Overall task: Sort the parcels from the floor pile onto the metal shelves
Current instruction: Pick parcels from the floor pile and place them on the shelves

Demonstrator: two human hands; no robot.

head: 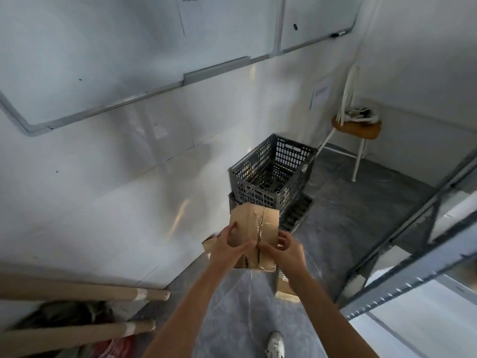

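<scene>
A taped brown cardboard parcel point(247, 220) is held up in front of me, above the floor. My left hand point(227, 244) grips its left side with fingers curled over the top face. My right hand point(285, 248) grips its right side near the tape seam. Below the held box lie other brown parcels: one point(209, 244) peeks out at the left and another point(284, 286) sits on the floor under my right forearm. The grey metal shelves point(413, 277) stand at the right, with white boards as shelf surfaces.
Two stacked dark plastic crates point(273, 171) stand just beyond the parcel by the wall. A wooden stool point(357, 129) with items on it is in the far corner. Cardboard tubes point(85, 293) lie at the lower left. My white shoe point(275, 344) is on the grey floor.
</scene>
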